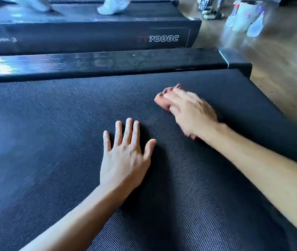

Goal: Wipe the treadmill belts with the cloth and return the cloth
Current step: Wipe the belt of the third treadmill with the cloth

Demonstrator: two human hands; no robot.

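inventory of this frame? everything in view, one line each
near treadmill belt: one, black, textured, fills the lower frame
side rail: one, glossy black, along the belt's far edge
far treadmill: one, black, marked 7000C, behind the rail
cloth: one, pinkish, on the near belt under the right hand
shoes: two, white, blurred, on the far treadmill
floor: wood, brown, at right
pale containers: blurred, count unclear, on the floor at top right
left hand: flat on the near belt, fingers spread
right hand: pressed on the cloth, blurred
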